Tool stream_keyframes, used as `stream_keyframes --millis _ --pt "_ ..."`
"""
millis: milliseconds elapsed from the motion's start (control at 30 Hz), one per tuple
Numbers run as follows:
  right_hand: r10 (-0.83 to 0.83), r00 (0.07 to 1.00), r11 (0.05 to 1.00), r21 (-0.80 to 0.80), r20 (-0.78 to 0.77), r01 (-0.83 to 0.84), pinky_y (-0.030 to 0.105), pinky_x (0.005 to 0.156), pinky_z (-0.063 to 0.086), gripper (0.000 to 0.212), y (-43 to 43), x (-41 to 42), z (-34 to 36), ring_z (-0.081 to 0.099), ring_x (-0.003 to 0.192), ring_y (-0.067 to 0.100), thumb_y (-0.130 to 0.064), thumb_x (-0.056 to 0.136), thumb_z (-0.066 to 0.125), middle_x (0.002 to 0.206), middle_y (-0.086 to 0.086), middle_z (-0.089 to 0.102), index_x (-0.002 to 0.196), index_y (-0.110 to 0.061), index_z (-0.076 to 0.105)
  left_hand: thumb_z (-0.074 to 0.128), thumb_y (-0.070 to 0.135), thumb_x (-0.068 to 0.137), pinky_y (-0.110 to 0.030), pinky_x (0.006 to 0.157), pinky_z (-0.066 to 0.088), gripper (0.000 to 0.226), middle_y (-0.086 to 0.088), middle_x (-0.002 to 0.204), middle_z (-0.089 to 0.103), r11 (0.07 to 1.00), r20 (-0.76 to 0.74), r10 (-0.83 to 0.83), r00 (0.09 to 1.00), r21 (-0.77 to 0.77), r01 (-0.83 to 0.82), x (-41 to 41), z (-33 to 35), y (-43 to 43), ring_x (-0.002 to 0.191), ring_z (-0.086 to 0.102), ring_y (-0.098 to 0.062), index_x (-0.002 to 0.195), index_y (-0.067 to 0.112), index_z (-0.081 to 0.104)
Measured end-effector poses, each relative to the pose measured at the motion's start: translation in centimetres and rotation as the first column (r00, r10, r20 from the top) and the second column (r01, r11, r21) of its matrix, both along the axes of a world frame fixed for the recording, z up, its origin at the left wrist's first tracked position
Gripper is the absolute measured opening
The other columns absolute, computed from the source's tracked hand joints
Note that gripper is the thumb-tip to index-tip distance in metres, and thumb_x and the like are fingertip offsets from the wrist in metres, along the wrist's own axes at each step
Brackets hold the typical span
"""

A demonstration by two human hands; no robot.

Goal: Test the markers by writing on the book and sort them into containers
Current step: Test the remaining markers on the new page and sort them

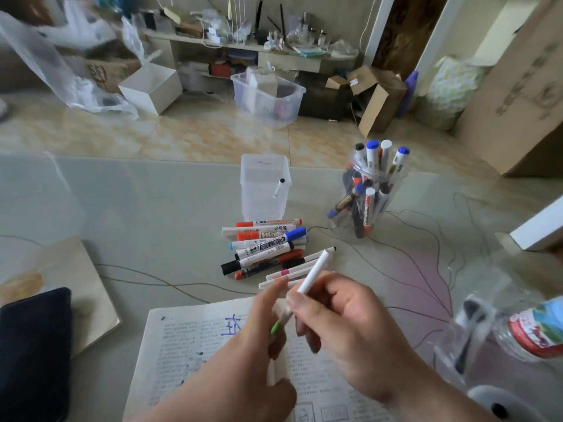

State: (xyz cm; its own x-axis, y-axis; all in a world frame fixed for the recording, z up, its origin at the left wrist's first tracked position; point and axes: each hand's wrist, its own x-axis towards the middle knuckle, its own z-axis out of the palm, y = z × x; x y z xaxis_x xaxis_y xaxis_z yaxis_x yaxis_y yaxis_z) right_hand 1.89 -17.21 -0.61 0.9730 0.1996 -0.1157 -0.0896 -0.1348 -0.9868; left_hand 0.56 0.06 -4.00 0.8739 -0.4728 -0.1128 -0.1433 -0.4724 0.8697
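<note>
My right hand (pixel 341 318) grips a slim white marker (pixel 313 271) that points up and away over the open book (pixel 189 354). Close beside it, my left hand (pixel 262 327) pinches a small green-and-white piece (pixel 277 325), perhaps the marker's cap or tip end. Blue writing (pixel 233 325) shows on the book's page. A pile of markers (pixel 265 249) lies on the table beyond the book. Behind the pile, a clear square container (pixel 264 190) holds one marker. To its right a clear round jar (pixel 365 193) holds several markers.
A dark phone (pixel 33 351) lies on a wooden board (pixel 70 269) at the left. A water bottle (pixel 530 330) and another clear container (pixel 469 336) sit at the right edge. Beyond the table's far edge, boxes and a plastic bin stand on the tiled floor.
</note>
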Motion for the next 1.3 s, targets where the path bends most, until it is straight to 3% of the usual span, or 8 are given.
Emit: stream_keyframes --millis 100,200,367,567,700,867,1000,1300 --pt "-0.068 0.996 0.998 0.017 0.062 0.067 0.032 0.059 0.047 0.031 -0.1 0.4 0.3 0.055 0.057 0.019 -0.051 0.082 0.066 0.067 0.004 0.065 0.085 -0.020 0.071 0.039 0.064 0.055 -0.013 0.068 0.043 0.089 0.006 0.086 0.052 0.993 -0.101 0.106 0.989 -0.046 -0.111 0.8 -0.5 -0.6 0.070 0.056 0.003 0.139 0.057 0.010" --pt "-0.142 0.976 0.990 0.014 0.167 0.142 0.033 0.058 0.046 0.026 -0.1 1.5 1.7 0.055 0.055 0.019 -0.048 0.082 0.069 0.068 0.006 0.066 0.084 -0.023 0.071 0.039 0.102 0.045 -0.037 0.064 0.048 0.128 -0.006 0.076 0.063 0.961 -0.426 0.095 0.900 -0.197 -0.194 1.7 -2.0 1.9 0.070 0.062 -0.023 0.133 0.010 0.053" --pt "-0.265 0.868 0.950 -0.040 0.419 0.310 0.017 0.054 0.043 0.017 0.6 6.9 5.6 0.057 0.053 0.004 -0.025 0.097 0.066 0.064 0.000 0.066 0.082 -0.019 0.070 0.035 0.047 0.103 -0.013 0.099 0.037 0.048 -0.002 0.127 0.037 0.958 -0.650 0.068 0.757 -0.170 -0.232 3.1 -1.7 3.5 0.107 0.044 -0.005 0.135 0.021 0.010" --pt "-0.278 0.841 0.862 -0.265 0.464 0.431 0.025 0.065 0.052 0.014 2.7 16.4 5.4 0.067 0.074 0.011 -0.024 0.098 0.061 0.080 -0.002 0.071 0.094 -0.014 0.071 0.058 0.049 0.095 -0.009 0.087 0.033 0.065 0.008 0.118 0.037 0.909 -0.088 0.038 0.995 0.417 0.002 2.6 -2.0 0.8 0.090 0.043 0.001 0.145 0.033 0.020" --pt "-0.267 0.892 0.858 -0.331 0.365 0.392 0.048 0.087 0.059 0.024 2.9 18.7 3.7 0.071 0.092 0.025 -0.026 0.095 0.063 0.100 0.007 0.075 0.113 -0.012 0.069 0.059 0.048 0.093 -0.013 0.100 0.036 0.055 0.012 0.116 0.041 0.914 -0.023 0.119 0.993 0.393 -0.100 2.7 -2.5 1.2 0.097 0.046 -0.005 0.138 0.036 0.031" --pt "-0.288 0.901 0.822 -0.399 0.323 0.406 0.038 0.082 0.060 0.012 0.4 15.4 0.4 0.071 0.084 0.016 -0.022 0.092 0.065 0.091 -0.001 0.074 0.104 -0.021 0.067 0.059 0.047 0.090 -0.011 0.088 0.034 0.036 0.017 0.111 0.045 0.907 0.008 0.207 0.978 0.373 -0.195 1.9 -2.4 1.2 0.094 0.049 0.000 0.118 0.046 0.036" --pt "-0.081 0.972 0.685 -0.696 0.222 0.216 0.022 0.064 0.049 0.009 -1.6 11.0 -2.3 0.064 0.075 0.012 -0.018 0.089 0.064 0.080 -0.009 0.068 0.084 -0.025 0.066 0.061 0.046 0.089 -0.006 0.081 0.037 0.023 0.021 0.103 0.051 0.908 0.064 0.238 0.969 0.340 -0.245 1.8 -2.2 1.2 0.082 0.053 0.004 0.100 0.048 0.041" --pt "0.317 0.944 0.324 -0.946 0.089 -0.020 0.034 0.076 0.048 0.011 -1.9 8.3 -4.8 0.058 0.098 0.026 -0.016 0.088 0.055 0.106 -0.004 0.056 0.092 -0.026 0.058 0.056 0.051 0.092 0.005 0.073 0.028 0.012 0.022 0.101 0.057 0.868 0.197 0.207 0.958 0.415 -0.273 1.3 -1.6 1.7 0.082 0.055 0.010 0.099 0.045 0.049"
